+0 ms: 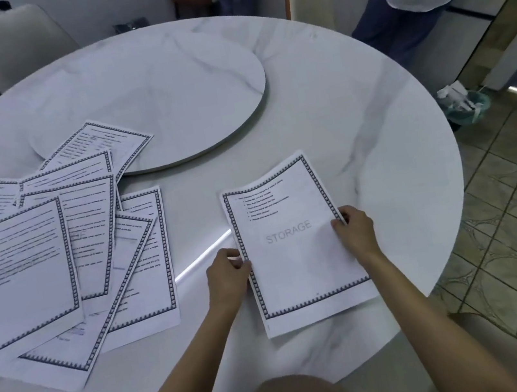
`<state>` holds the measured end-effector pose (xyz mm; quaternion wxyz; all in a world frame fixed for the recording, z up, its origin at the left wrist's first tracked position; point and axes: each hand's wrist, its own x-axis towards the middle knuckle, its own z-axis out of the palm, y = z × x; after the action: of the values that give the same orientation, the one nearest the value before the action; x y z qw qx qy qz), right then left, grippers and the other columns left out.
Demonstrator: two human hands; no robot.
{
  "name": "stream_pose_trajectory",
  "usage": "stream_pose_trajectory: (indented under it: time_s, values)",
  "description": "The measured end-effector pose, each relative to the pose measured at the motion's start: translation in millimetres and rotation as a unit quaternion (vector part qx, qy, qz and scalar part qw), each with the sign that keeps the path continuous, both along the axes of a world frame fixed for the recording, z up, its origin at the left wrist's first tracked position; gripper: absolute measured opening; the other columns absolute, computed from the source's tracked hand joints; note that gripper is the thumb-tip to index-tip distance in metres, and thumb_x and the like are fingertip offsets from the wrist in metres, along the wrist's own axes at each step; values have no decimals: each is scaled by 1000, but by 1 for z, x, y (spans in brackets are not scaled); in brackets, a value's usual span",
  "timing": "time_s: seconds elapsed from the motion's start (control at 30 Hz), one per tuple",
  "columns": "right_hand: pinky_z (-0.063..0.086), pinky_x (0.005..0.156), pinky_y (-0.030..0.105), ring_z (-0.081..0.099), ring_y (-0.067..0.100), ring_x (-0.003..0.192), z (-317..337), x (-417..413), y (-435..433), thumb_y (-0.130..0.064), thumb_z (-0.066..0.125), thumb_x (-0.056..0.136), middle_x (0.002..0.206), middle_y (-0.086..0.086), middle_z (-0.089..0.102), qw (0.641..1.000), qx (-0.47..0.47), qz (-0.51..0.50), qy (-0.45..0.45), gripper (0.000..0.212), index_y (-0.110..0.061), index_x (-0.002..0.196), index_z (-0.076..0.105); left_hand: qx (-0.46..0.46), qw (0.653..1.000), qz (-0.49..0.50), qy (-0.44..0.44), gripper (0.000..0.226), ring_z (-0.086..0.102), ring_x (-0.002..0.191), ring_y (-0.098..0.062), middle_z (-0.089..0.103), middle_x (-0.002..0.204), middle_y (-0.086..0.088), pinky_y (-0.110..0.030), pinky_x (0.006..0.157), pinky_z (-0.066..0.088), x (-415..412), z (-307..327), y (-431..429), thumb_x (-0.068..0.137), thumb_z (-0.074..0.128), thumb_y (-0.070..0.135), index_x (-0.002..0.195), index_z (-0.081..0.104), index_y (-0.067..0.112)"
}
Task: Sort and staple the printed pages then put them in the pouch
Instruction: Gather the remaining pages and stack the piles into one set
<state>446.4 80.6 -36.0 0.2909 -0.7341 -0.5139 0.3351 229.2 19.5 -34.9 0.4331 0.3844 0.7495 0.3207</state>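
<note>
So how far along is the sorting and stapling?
Early. Both hands, left and right, hold one STORAGE set by its side edges. A loose pile lies unsorted on the table. No stapler or pouch in clear view.

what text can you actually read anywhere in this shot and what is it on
"STORAGE": grey watermark across the middle of the page held between the left hand and right hand.
Bulleted lines at the top of that page: too small and blurred to read.
Body text on the scattered pages at the left of the table: blurred, unreadable.
Nothing else legible.
</note>
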Motion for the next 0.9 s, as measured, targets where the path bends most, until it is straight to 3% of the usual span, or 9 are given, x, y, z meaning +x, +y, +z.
stream_pose_trajectory:
  time_s: [0.1,0.2,0.37,0.5,0.6,0.73,0.9]
  values:
    - [32,67,14,59,31,101,-6,5,-3,1,49,89,110,20,64,1000,-2,0,-10,26,4,113,58,-1,1000,21,-3,19,67,75,-27,64,79,-1,-45,78,56,-4,-6,-4,82,62,5,96,56,15]
    - [36,82,21,55,31,105,-9,9,-3,-1,53,88,114,20,57,999,10,18,-30,28,1,116,56,10,999,32,-5,15,67,76,-29,63,83,-3,-42,77,57,-6,-8,-8,85,60,5,97,58,14]
    - [34,96,38,50,31,111,-7,5,0,-5,55,87,114,16,54,992,38,56,-110,29,-6,116,58,52,997,19,52,19,62,80,-20,65,95,-2,-27,77,50,-16,-9,-22,90,56,12,108,61,11]
    - [38,100,43,53,27,112,-7,-24,-6,-7,57,87,114,10,58,988,47,126,-77,29,-8,116,58,88,993,13,81,26,56,95,-9,60,110,5,-12,79,40,-31,-4,-43,92,52,8,117,58,13]
    - [37,102,42,50,25,117,-7,-56,-13,-11,56,89,121,9,55,979,34,187,-72,32,-10,122,55,106,987,17,116,31,51,109,-6,58,121,7,-19,93,36,-55,-3,-60,93,52,11,123,56,16]
    - [36,105,43,49,23,118,-5,-104,-26,-13,54,91,123,8,53,969,27,239,-54,31,-10,122,55,116,979,17,167,35,48,101,-3,55,124,6,-17,88,33,-105,-3,-82,93,52,13,127,53,18]
    - [33,105,38,48,22,118,-2,-175,-40,-16,53,91,127,6,52,958,33,268,-99,33,-13,124,54,119,971,8,207,35,50,117,-19,57,125,0,-21,91,33,-180,-4,-109,93,51,15,128,53,18]
